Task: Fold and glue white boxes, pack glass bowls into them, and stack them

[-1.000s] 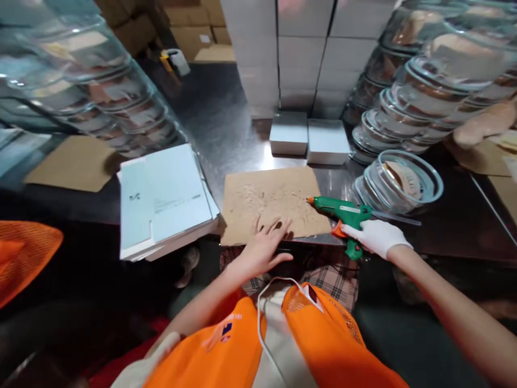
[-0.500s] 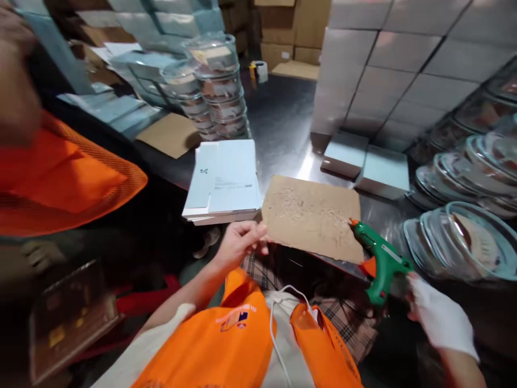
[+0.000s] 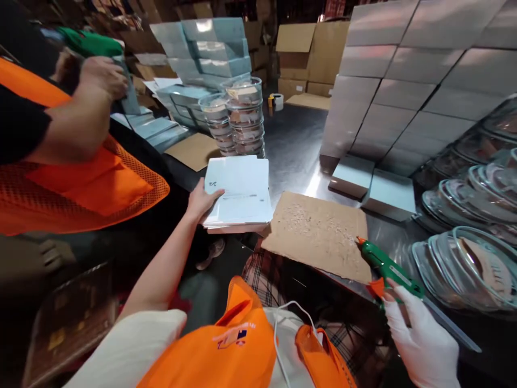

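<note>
My left hand (image 3: 201, 201) grips the left edge of a stack of flat white printed cartons (image 3: 242, 186), its thumb lying on the top one and the other fingers mostly hidden. In a white glove, my right hand (image 3: 422, 334) is closed around the handle of a green hot glue gun (image 3: 390, 267) with an orange trigger and nozzle. The nozzle points left, over the right edge of a brown cardboard sheet (image 3: 319, 231) dotted with dried glue. A clear glue stick (image 3: 454, 326) juts from the gun's back.
Stacked glass dishes (image 3: 472, 269) stand close on the right, with white boxes (image 3: 390, 194) and a wall of boxes (image 3: 404, 91) behind. More glass dishes (image 3: 245, 118) rise beyond the cartons. At left, a co-worker's hand (image 3: 103, 78) holds a green tool (image 3: 91, 43).
My left hand has moved left and up from the cardboard's corner onto the carton stack. My right hand has shifted with the glue gun. The co-worker's arm and green tool have come into view.
</note>
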`<state>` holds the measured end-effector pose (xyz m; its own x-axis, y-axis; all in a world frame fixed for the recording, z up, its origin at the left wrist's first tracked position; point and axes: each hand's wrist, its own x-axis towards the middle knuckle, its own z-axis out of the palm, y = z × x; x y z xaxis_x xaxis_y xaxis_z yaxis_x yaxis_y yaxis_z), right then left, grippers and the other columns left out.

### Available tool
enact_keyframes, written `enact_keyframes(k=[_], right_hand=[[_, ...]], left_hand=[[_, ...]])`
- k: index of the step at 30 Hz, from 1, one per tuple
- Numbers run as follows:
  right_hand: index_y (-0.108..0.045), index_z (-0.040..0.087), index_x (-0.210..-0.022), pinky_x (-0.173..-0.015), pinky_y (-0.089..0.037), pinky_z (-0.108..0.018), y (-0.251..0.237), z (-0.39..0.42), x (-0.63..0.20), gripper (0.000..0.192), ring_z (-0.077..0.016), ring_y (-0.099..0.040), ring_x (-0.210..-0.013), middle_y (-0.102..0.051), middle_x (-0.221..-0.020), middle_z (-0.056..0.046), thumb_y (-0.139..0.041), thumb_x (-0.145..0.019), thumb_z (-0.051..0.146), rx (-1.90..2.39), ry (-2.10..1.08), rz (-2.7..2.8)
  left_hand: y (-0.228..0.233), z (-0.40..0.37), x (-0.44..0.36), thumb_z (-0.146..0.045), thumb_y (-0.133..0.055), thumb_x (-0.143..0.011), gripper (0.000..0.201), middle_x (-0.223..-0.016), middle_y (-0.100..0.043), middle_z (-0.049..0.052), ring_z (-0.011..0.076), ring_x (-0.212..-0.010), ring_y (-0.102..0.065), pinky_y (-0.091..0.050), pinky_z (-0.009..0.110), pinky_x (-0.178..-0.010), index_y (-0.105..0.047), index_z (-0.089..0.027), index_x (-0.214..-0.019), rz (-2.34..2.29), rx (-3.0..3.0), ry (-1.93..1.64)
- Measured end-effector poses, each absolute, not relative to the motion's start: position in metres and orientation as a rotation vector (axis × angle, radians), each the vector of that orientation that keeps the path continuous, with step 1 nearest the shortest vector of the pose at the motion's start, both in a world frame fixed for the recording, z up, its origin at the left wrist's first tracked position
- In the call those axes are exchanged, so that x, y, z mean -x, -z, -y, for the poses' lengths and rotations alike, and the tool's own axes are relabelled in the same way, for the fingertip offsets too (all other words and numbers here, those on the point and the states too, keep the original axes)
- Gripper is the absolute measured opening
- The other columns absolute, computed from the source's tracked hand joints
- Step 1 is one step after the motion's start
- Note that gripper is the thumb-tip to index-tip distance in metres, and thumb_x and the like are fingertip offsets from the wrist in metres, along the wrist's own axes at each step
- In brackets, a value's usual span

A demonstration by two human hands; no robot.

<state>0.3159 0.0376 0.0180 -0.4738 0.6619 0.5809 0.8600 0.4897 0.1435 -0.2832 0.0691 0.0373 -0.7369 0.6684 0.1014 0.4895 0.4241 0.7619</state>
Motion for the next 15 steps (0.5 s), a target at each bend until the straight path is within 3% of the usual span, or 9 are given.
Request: enact_keyframes(k=[3, 7, 9, 12, 15], right_hand=[[-0.074, 0.023, -0.130, -0.060, -0.052, -0.027, -0.005, -0.028, -0.329, 0.032, -0.0215, -0.082, -0.085, -0.085, -0.112, -0.006, -0.052, -0.107, 0.024, 1.242, 0.573, 2.314], [-0.064, 0.019, -0.142, -0.060, -0.054, -0.031, -0.004, -0.022, -0.330, 0.037, -0.0249, -0.080, -0.075, -0.084, -0.107, -0.010, -0.055, -0.108, 0.030, 1.270, 0.511, 2.247], [-0.059, 0.022, -0.150, -0.067, -0.059, -0.034, -0.020, -0.021, -0.315, 0.044, -0.0272, -0.080, -0.077, -0.083, -0.106, -0.011, -0.059, -0.107, 0.028, 1.234, 0.437, 2.189], [-0.047, 0.032, -0.164, -0.090, -0.065, -0.043, -0.058, -0.018, -0.276, 0.068, -0.0325, -0.080, -0.105, -0.078, -0.126, -0.013, -0.068, -0.100, 0.018, 1.058, 0.341, 2.081], [-0.041, 0.033, -0.168, -0.103, -0.063, -0.049, -0.092, -0.019, -0.233, 0.079, -0.0349, -0.070, -0.130, -0.071, -0.142, -0.011, -0.070, -0.097, 0.015, 0.790, 0.358, 2.022]], left_hand=[[-0.030, -0.051, 0.293, -0.030, -0.082, -0.080, 0.092, -0.142, -0.069, 0.025, 0.0375, -0.132, -0.069, -0.050, 0.052, -0.118, -0.040, -0.007, -0.158, -2.449, -0.838, -1.565], [-0.049, -0.033, 0.298, -0.042, -0.067, -0.095, 0.050, -0.130, -0.076, 0.016, 0.0264, -0.115, -0.076, -0.061, 0.044, -0.106, -0.061, -0.011, -0.134, -2.293, -0.743, -2.004], [-0.071, -0.021, 0.285, -0.052, -0.069, -0.094, 0.045, -0.120, -0.079, 0.008, 0.0216, -0.106, -0.076, -0.064, 0.041, -0.101, -0.067, -0.015, -0.120, -2.244, -0.865, -2.101], [-0.103, 0.002, 0.240, -0.055, -0.079, -0.088, 0.046, -0.111, -0.080, 0.002, 0.0195, -0.099, -0.075, -0.065, 0.038, -0.096, -0.073, -0.020, -0.118, -2.066, -1.403, -2.156], [-0.118, 0.033, 0.188, -0.041, -0.083, -0.087, 0.026, -0.094, -0.080, -0.004, 0.0177, -0.081, -0.074, -0.067, 0.035, -0.081, -0.078, -0.030, -0.109, -1.967, -1.815, -1.911]])
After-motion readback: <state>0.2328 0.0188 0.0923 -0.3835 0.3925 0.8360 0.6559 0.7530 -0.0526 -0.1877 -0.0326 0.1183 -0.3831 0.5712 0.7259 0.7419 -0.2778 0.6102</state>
